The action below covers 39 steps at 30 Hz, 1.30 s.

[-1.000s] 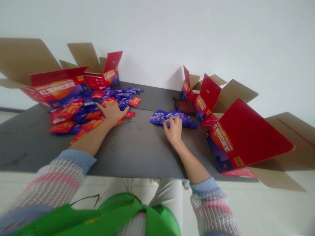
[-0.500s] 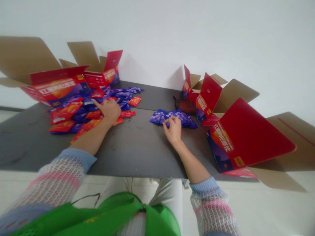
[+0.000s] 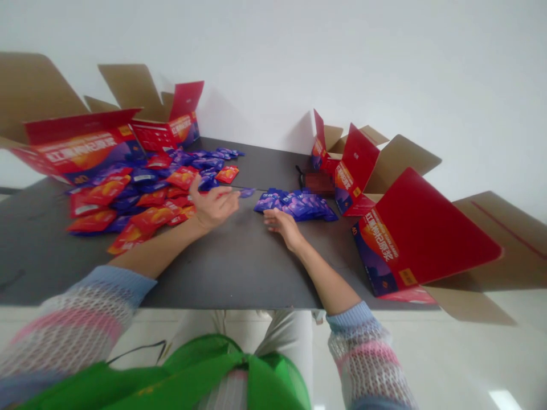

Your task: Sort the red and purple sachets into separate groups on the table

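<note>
My left hand [image 3: 214, 206] is above the dark table, right of a loose pile of red-orange sachets [image 3: 149, 219] and purple sachets [image 3: 147, 175]. A purple sachet [image 3: 247, 192], blurred, sticks out from its fingertips; the grip itself is partly hidden. My right hand [image 3: 284, 228] hovers at the front left edge of an overlapping row of purple sachets [image 3: 305, 205]. Its fingers point left, slightly bent and apart, and nothing shows between them.
Two open red cartons, a near one [image 3: 92, 154] and a far one [image 3: 183, 128], stand behind the pile. On the right are more open cartons, the nearest [image 3: 423, 233] with flaps spread over the table [image 3: 252, 273]. A dark, pixelated object [image 3: 318, 182] lies behind the row.
My left hand has moved right, away from the pile, with a purple sachet now at its fingertips. My right hand has shifted left and opened its fingers. The view has turned slightly.
</note>
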{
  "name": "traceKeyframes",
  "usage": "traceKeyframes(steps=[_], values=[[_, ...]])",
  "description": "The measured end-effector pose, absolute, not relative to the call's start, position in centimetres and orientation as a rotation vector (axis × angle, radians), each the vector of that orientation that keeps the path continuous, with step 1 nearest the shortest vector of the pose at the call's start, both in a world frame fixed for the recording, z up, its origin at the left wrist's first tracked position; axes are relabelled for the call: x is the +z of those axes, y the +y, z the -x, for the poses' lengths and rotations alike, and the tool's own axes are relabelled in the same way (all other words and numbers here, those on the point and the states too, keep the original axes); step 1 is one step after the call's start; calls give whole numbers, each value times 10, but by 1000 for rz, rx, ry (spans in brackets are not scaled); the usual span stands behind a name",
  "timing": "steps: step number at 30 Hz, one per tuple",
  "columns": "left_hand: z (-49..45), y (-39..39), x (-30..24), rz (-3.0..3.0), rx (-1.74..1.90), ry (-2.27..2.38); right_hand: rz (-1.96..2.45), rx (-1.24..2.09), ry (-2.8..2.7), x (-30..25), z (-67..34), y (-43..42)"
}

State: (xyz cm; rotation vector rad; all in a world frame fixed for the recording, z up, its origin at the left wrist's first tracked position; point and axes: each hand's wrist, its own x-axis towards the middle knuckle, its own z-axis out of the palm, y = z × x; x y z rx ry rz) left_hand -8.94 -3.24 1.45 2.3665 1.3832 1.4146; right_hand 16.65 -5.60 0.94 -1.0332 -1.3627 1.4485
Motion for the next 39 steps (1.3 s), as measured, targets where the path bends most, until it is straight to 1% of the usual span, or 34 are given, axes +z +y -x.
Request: traceKeyframes(steps=[1, 3, 5, 7, 9, 12, 14, 17, 19, 21, 24, 26, 31, 35, 39], values=[[80, -40, 10, -2484, 1387, 1336, 978, 1608, -1293, 10, -164, -58], [63, -54, 2, -2762, 1321, 1140, 876, 1804, -1192, 10, -161, -63], [48, -63, -4, -2958, 1239, 882, 806, 1875, -1133, 10, -159, -66], [38, -66, -7, -3067, 1196, 711, 773, 1854, -1094, 9, -158, -67], [35, -64, -7, -3109, 1209, 655, 759, 1795, -1083, 8, -158, -66], [41, -57, -3, -3001, 1356, 662, 777, 1697, -1144, 10, -159, -66], [47, -55, 1, -2843, 1480, 694, 800, 1652, -1260, 11, -160, -68], [51, -59, 7, -2604, 1531, 745, 808, 1597, -1536, 10, -161, -71], [49, -65, 10, -2457, 1564, 762, 815, 1450, -1791, 8, -162, -72], [43, -70, 11, -2346, 1596, 752, 828, 1213, -2056, 6, -163, -71], [33, -75, 9, -2285, 1481, 711, 843, 956, -2291, 5, -165, -70], [29, -76, 7, -2250, 1404, 778, 841, 902, -2344, 6, -167, -68], [28, -75, 1, -2002, 1419, 1076, 837, 830, -2393, 8, -168, -66], [29, -68, -8, -1738, 1402, 1229, 979, 739, -2322, 8, -168, -65], [30, -58, -15, -1667, 1417, 1324, 1164, 641, -2287, 10, -167, -65]])
